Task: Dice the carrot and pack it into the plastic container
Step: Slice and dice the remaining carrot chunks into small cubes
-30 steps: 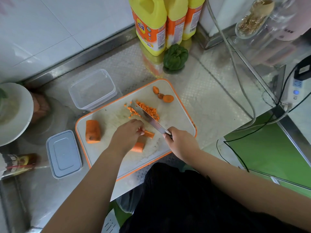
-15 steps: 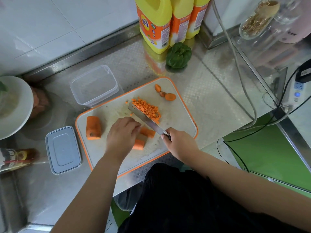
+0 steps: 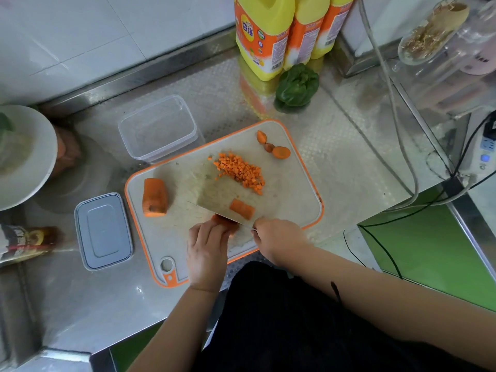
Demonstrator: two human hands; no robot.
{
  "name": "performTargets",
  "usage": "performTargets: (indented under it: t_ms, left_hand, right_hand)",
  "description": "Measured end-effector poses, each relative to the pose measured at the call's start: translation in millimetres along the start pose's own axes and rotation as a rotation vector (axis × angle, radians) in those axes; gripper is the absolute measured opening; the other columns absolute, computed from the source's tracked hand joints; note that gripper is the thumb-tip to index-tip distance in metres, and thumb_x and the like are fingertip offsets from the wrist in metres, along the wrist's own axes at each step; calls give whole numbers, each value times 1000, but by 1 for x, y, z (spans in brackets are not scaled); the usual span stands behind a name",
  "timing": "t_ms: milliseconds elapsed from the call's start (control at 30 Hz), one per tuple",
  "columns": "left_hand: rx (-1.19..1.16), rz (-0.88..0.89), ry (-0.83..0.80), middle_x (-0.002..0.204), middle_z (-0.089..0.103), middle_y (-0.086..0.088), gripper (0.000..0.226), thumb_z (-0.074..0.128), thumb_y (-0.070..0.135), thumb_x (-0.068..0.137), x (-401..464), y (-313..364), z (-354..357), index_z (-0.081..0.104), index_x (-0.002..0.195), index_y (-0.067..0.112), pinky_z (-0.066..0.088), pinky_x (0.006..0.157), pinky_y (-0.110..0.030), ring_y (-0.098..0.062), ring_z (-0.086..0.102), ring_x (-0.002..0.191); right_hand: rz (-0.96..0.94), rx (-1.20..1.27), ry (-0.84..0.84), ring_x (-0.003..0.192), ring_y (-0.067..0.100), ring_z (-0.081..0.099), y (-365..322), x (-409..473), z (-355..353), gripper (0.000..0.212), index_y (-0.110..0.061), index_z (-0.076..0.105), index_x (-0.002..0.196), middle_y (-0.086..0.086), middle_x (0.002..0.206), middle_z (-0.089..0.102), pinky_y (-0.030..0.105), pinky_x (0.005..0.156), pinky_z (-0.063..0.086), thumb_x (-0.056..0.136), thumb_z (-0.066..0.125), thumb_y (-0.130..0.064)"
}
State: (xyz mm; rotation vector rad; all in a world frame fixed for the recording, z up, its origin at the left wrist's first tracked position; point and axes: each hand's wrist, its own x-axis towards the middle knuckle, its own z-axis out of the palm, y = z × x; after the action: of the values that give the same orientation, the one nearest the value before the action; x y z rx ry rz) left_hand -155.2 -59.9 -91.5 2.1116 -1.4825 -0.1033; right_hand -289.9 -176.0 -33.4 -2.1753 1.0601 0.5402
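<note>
At the far left of the steel counter (image 3: 349,167) sits a white plate (image 3: 40,167), with a bottle (image 3: 26,242) lying on its side below it. Next comes the grey lid (image 3: 103,230), off and flat on the counter, then the clear plastic container (image 3: 158,127), which looks empty and touches the far edge of the orange-rimmed cutting board (image 3: 290,189).

On the board, left to right: one thick carrot chunk (image 3: 154,197), uncut; the carrot piece (image 3: 224,221) under my left hand (image 3: 206,248); a short carrot segment (image 3: 241,208) just beyond the cleaver (image 3: 214,200); the pile of diced carrot (image 3: 240,171); the trimmed ends (image 3: 273,147) at the far right corner.

My left hand is curled over its piece, fingertips pressing it down. My right hand (image 3: 279,240) is closed round the cleaver handle, blade tilted with its flat showing, edge against the held piece.

Risks, in my judgement: my left fingertips lie right beside the edge, so a slip on the rounded carrot could bring the blade onto them. The loose segment by the blade could roll or be knocked off. Dice near the pile's edge may scatter.

Dicing is partway done; nothing is packed yet. Behind the board stand a green pepper (image 3: 296,87) and yellow bottles (image 3: 268,36).
</note>
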Motion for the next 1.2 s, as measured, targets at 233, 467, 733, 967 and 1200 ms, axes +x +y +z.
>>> performTargets:
  t_ms: [233,467,733,967,1200]
  left_hand:
    - [-38,-42,45,95,65,-10,17,58,13,91,2,-3,4,72,85,6,45,80,-31,-30,53,89]
    - [-58,-80,-25,99,65,-5,24,54,21,94,5,-2,2,73,85,11,38,87,-21,-26,52,95]
    - [-40,-46,-26,95,63,-7,22,54,19,94,6,-5,3,71,85,10,39,83,-25,-25,49,92]
    - [-46,-37,-4,95,64,-7,22,54,19,94,6,-6,6,72,84,10,40,82,-25,-24,49,94]
    - [-56,-37,34,94,64,-8,18,57,16,91,5,-6,8,71,81,11,36,88,-19,-24,48,92]
  right_hand:
    - [15,-15,-19,81,34,59,-2,-3,6,23,-13,53,104,11,91,62,34,61,41,101,35,-26]
    - [2,-23,-6,82,33,61,-5,-8,1,25,-14,53,114,11,93,64,37,64,48,100,35,-24]
    - [-6,-17,-9,80,35,60,-12,-15,-6,20,-11,52,108,12,90,63,36,60,44,99,37,-20]
    - [-2,-18,-46,81,34,59,-20,-15,-16,15,-8,50,99,13,89,61,35,61,41,99,39,-17]
    - [25,-57,-102,81,30,55,-31,-5,-21,9,-8,54,97,12,91,60,34,63,39,96,45,-10]
